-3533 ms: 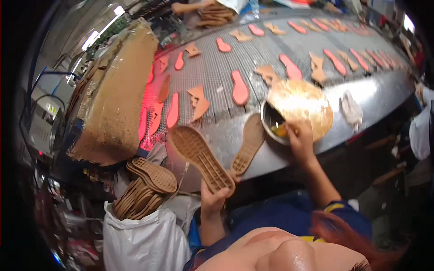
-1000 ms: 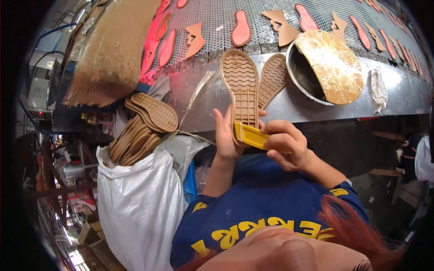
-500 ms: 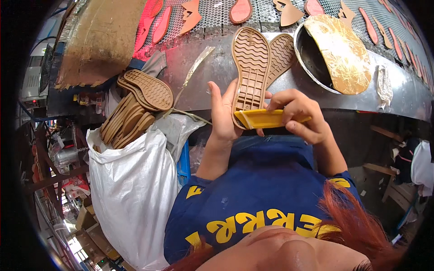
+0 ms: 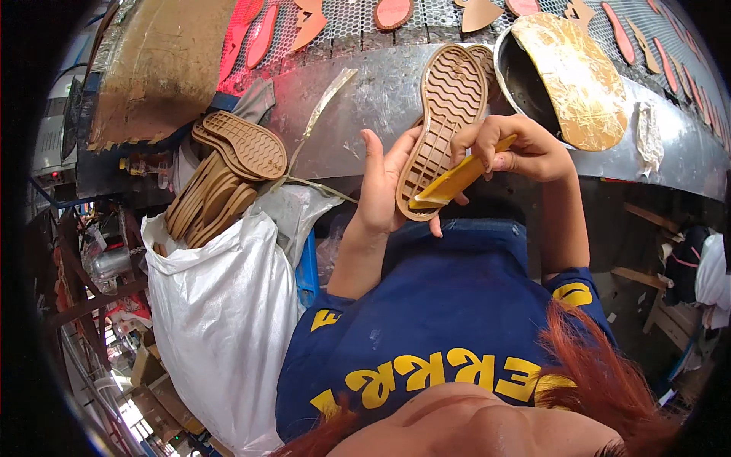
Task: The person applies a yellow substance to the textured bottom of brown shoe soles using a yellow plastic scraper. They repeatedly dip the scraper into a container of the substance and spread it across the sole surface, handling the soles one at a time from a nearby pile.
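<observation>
A tan shoe sole (image 4: 454, 95) with wavy grooves and a grid of square recesses lies tilted across my left hand (image 4: 387, 179), its heel end towards me. That hand is closed under it from the left, thumb pointing up and fingertips showing past the heel. A second sole (image 4: 483, 59) peeks out behind the first; how it is held is hidden. My right hand (image 4: 521, 148) pinches a flat yellow tool (image 4: 457, 181), whose kind I cannot tell. The tool's pale tip lies at the heel end, over the sole's inner side near the rim.
On my left, a white sack (image 4: 221, 305) holds several stacked tan soles (image 4: 209, 202). Ahead runs a metal ledge (image 4: 343, 122) with a mesh belt (image 4: 350, 27) beyond it, carrying pink and tan pieces. A round bowl (image 4: 525, 99), partly covered by a tan board (image 4: 579, 84), stands right.
The sole has tilted to the right and shifted slightly right, covering more of the second sole. The yellow tool has swung from nearly level to a steep slant, with my right hand higher.
</observation>
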The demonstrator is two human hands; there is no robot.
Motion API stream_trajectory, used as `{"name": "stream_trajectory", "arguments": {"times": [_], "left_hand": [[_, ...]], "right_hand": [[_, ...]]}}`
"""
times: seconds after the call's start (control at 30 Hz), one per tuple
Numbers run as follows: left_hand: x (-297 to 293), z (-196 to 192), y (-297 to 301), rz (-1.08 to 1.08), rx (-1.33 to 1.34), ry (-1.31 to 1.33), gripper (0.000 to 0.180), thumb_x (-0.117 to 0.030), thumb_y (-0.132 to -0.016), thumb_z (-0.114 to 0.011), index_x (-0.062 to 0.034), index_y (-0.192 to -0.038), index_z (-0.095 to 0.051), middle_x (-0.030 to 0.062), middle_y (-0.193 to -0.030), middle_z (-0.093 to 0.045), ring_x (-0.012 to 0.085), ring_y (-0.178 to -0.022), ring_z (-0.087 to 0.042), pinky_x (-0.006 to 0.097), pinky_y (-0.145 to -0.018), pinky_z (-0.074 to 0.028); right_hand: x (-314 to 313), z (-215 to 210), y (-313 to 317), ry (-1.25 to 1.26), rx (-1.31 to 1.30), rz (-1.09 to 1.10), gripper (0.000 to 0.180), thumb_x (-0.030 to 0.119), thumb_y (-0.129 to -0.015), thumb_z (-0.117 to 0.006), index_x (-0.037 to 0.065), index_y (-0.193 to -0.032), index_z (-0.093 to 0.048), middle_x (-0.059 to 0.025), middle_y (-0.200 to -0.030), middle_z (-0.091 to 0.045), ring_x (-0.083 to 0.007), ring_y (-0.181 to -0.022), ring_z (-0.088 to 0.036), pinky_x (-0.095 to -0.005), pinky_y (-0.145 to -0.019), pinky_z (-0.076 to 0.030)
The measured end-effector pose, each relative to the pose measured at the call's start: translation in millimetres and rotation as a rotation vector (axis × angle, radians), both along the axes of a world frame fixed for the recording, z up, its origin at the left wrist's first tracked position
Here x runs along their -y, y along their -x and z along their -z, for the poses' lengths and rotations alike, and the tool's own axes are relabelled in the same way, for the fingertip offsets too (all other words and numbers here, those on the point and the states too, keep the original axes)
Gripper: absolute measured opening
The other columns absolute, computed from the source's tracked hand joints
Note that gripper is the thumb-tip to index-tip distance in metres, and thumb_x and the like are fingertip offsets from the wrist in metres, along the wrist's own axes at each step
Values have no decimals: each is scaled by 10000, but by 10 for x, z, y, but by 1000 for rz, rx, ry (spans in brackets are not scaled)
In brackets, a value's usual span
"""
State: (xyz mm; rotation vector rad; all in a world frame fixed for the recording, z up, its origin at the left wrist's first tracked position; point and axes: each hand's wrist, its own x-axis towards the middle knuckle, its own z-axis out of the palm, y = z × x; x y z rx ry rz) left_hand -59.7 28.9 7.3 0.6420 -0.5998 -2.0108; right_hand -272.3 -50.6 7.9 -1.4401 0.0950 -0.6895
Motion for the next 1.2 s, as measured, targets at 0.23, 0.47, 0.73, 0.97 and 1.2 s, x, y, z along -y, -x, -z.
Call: {"name": "stream_trajectory", "arguments": {"times": [0.23, 0.47, 0.73, 0.97, 1.2], "left_hand": [[53, 110, -61, -32, 6, 151, 802, -659, -893, -145, -12, -1349, -278, 269, -1080, -559, 372, -847, -638, 410, -515, -586], [84, 122, 62, -551, 53, 202, 464, -146, -949, -472, -126, -1367, -271, 196, -1264, -465, 313, -1196, -467, 462, -987, -417], [50, 326, -28, -575, 325, 358, 812, 164, -740, -603, -96, -1396, -201, 142, -1253, -436, 297, -1237, -417, 429, -1019, -382], [21, 210, -132, -718, 625, 585, 799, 168, -721, -600, -59, -1378, -207, 182, -1323, -406, 283, -1240, -424, 394, -1021, -386], [-82, 20, -55, -794, 836, 795, 730, 125, -769, -560, -55, -1365, -180, 212, -1379, -343, 320, -1291, -362, 453, -1064, -322]], "right_hand": [[-9, 77, 303, 100, 275, 871, 117, 49, -958, -421, 34, -1029, -512, -155, -1114, -554, -144, -777, -548, -242, -705, -463], [-13, 215, 407, 775, -679, 1415, 96, -22, -831, -539, 10, -918, -566, -157, -911, -595, -327, -765, -588, -362, -678, -471], [-59, 178, 336, 486, -486, 1336, 97, -35, -854, -528, -4, -933, -576, -139, -898, -606, -262, -814, -610, -317, -719, -477], [-56, 216, 336, -32, -54, 1305, 135, 91, -955, -467, 15, -1004, -567, -76, -996, -602, -119, -848, -572, -234, -713, -466], [-450, -38, -60, 629, -6, 1221, 209, 190, -862, -638, -1, -936, -597, -195, -1000, -605, -257, -907, -604, -326, -781, -491]]}}
